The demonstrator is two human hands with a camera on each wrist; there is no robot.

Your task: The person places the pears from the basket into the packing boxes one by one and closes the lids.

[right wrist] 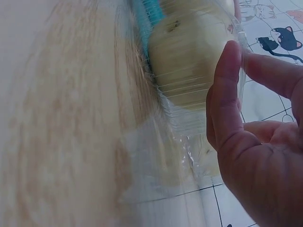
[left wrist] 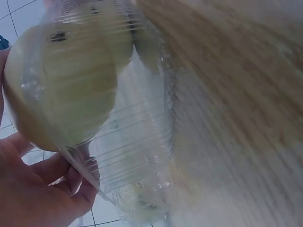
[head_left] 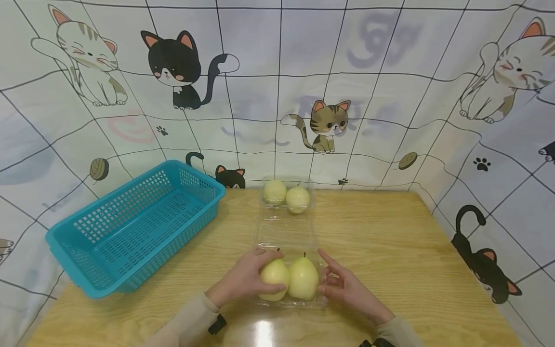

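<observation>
Two pale yellow pears stand side by side in the near part of a clear plastic box (head_left: 299,304), stems up. My left hand (head_left: 245,278) grips the left pear (head_left: 274,278), thumb on its near side and fingers round its far side. In the left wrist view that pear (left wrist: 71,80) shows through the ribbed plastic wall. The right pear (head_left: 303,278) touches its neighbour. On the box's right side, my right hand (head_left: 347,289) holds the rim between thumb and curled fingers, index finger stretched forward. The right wrist view shows these fingers (right wrist: 227,94) at the plastic wall.
Behind, a flat clear plastic section (head_left: 284,229) leads to two more pears (head_left: 297,199) under clear plastic at the table's back edge. A blue-green perforated basket (head_left: 143,260) stands at the left on the wooden table (head_left: 373,231). A cat-patterned cloth (head_left: 260,96) hangs behind.
</observation>
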